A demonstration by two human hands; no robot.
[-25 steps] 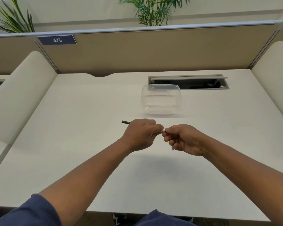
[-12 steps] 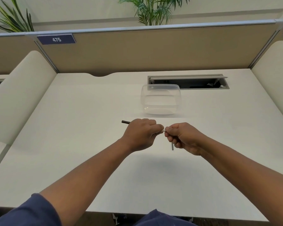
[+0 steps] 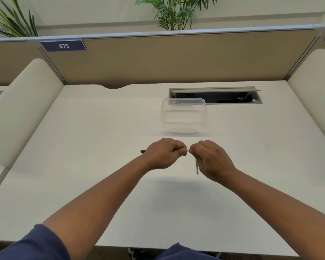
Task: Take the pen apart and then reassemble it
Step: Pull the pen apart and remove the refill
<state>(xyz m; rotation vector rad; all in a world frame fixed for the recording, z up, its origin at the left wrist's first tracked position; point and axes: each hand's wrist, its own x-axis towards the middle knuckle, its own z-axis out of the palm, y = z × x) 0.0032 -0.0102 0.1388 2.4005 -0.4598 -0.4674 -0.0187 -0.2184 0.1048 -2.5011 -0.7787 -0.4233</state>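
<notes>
Over the middle of the desk, my left hand (image 3: pixel 163 152) is closed around the dark pen barrel (image 3: pixel 143 151); its dark end pokes out to the left of my fist and a short white tip (image 3: pixel 187 150) shows to the right. My right hand (image 3: pixel 212 158) pinches that white tip end between thumb and fingers. A thin grey rod-like pen part (image 3: pixel 197 167) hangs down from under my right hand; whether it rests on the desk I cannot tell. The two hands almost touch.
A clear plastic container (image 3: pixel 184 115) stands just beyond my hands. Behind it is an open cable hatch (image 3: pixel 214 95) in the white desk (image 3: pixel 83 147). Cream side dividers (image 3: pixel 21 109) flank the desk, and a tan partition with a "475" label (image 3: pixel 63 45) closes the back.
My right hand has risen and rolled so its back faces up, fingers now pinching the white tip. More of the grey rod shows below it. My left hand holds still.
</notes>
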